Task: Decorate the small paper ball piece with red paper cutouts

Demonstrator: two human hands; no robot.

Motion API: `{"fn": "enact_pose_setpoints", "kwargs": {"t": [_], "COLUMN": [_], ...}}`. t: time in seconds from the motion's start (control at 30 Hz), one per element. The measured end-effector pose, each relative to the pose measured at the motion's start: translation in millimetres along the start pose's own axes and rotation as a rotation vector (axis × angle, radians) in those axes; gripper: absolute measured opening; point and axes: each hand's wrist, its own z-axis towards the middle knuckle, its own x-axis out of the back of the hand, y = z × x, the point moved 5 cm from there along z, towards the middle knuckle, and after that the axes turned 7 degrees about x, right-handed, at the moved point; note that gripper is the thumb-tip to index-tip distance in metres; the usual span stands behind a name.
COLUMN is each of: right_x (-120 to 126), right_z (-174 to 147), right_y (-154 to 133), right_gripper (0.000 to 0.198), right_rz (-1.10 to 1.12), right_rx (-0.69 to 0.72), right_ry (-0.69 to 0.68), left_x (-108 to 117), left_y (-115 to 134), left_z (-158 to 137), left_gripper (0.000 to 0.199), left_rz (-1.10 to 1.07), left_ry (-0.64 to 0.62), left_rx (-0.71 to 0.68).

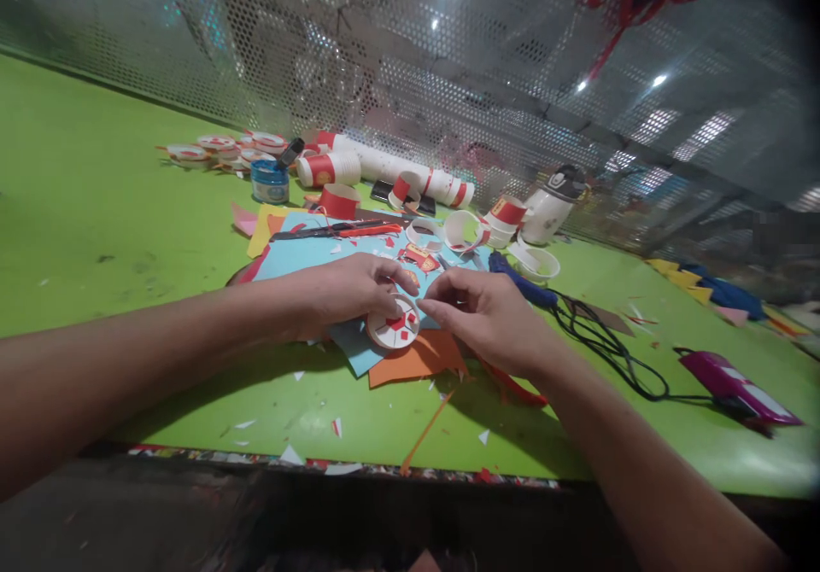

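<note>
A shallow round paper cup base [388, 338], with red pieces and dark lines on its white face, lies near the front of the blue paper sheets [301, 258]. My left hand [349, 294] is at its upper left, thumb over the rim and fingers curled beside it. Right of the disc, my right hand [490, 316] is closed in a pinch, its fingertips close to the rim; whatever they may hold is too small to make out. Orange paper [419, 358] lies below the disc. Cut cup rings [462, 230] and a red cup scrap [419, 258] sit just beyond my hands.
Behind stand a blue jar [270, 181], stacked paper cups [330, 168], a long cup stack [397, 168] and a white container [552, 209]. A blue-handled tool [522, 282] has a black cord leading to a magenta object [736, 384]. Paper scraps litter the green table [211, 418].
</note>
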Motion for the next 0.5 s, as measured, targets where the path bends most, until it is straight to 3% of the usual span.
{"fn": "enact_pose_setpoints", "kwargs": {"t": [0.5], "right_x": [-11], "right_z": [-1], "right_y": [15], "right_gripper": [0.027], "right_rz": [0.191], "right_rx": [-0.218], "right_ry": [-0.108], "left_x": [-4], "left_y": [7], "left_z": [-5], "left_gripper": [0.030], "left_rz": [-0.041], "left_ry": [0.012], "left_rx": [-0.004]}}
